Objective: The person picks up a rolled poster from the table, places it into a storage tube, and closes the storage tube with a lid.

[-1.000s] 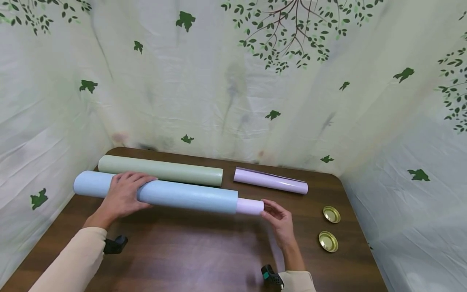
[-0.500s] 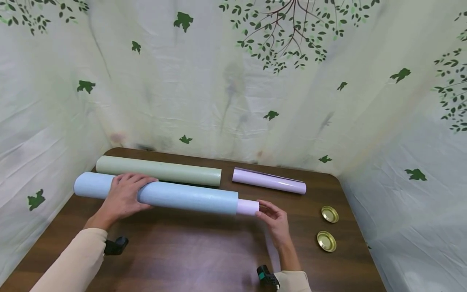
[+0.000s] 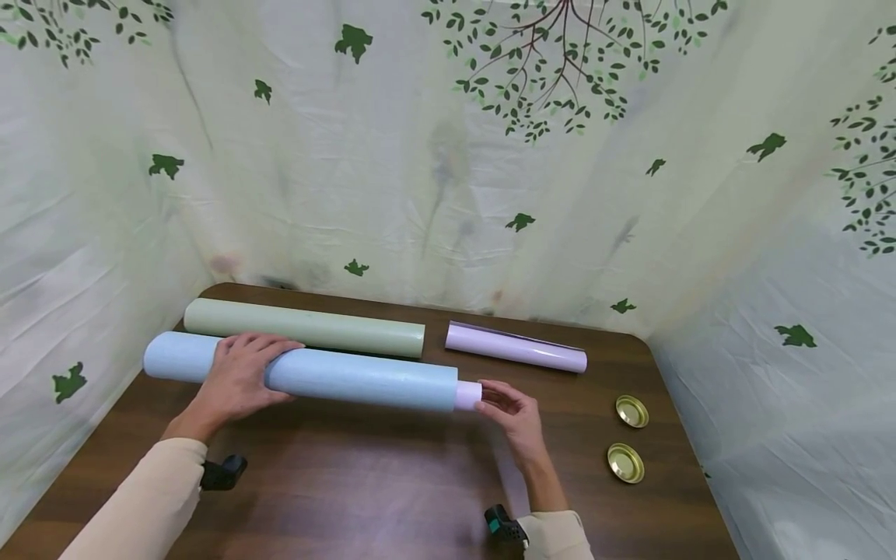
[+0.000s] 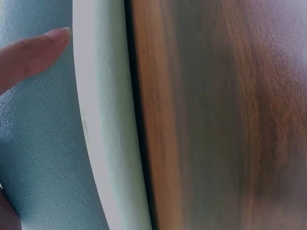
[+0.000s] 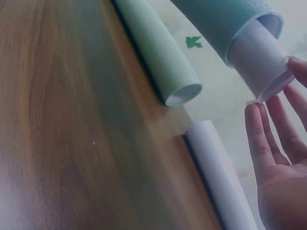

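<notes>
Together, a person's two bare hands hold a long light-blue tube with a crinkled surface (image 3: 364,379) and a narrower, hollow pale-lilac tube (image 3: 467,395) set partly inside it. The left hand (image 3: 241,375) grasps the blue tube left of its middle, fingers laid over the top and thumb along the near side. The right hand (image 3: 514,416) pinches the outer rim of the lilac tube, thumb on one side and fingertips on the other. Only a short length of lilac sticks out of the blue tube's right end, and the right wrist view shows a gap between the two walls at one side of that opening.

Both tubes are held nearly level, over a dark brown wood-grain table (image 3: 392,482). Just behind the blue one, along the table's far edge, lies a pale-green hollow tube (image 3: 304,327). To its right, a little apart, is a glossy purple roll (image 3: 516,348) with a long edge showing along its top. Two shallow round gold-coloured lids sit near the table's right side, the farther lid (image 3: 632,411) just beyond the nearer lid (image 3: 626,463). Whitish curtains (image 3: 420,155) printed with green leaves and branches enclose the back and sides.
</notes>
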A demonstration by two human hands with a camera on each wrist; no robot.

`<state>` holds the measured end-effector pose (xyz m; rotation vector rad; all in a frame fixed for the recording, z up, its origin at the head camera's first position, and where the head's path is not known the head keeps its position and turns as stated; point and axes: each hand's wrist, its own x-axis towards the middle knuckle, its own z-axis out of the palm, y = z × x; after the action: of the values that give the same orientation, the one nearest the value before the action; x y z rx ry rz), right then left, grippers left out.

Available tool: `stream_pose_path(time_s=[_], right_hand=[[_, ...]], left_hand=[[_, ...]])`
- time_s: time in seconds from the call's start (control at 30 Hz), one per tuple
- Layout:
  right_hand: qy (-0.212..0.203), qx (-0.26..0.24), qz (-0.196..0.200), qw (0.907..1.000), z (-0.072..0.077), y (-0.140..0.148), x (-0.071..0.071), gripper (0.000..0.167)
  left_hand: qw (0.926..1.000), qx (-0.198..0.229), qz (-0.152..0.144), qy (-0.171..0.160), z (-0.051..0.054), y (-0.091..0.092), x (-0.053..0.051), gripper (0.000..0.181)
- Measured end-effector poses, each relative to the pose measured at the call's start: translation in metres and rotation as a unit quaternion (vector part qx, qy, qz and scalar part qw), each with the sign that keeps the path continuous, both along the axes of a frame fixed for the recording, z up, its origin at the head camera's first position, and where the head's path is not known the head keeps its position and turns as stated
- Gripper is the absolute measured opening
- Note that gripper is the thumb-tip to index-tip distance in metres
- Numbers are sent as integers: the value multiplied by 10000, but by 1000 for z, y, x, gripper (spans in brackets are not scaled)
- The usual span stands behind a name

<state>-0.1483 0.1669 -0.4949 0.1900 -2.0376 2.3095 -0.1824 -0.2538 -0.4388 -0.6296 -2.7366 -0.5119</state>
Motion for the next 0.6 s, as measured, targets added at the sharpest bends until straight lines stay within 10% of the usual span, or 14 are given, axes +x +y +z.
stream_pose_path(time_s=[0.6], right_hand=[[33,-151,384,9991,6,-17,-5,39]], left_hand=[[10000,-44,28,-1,3,-1,1,73]])
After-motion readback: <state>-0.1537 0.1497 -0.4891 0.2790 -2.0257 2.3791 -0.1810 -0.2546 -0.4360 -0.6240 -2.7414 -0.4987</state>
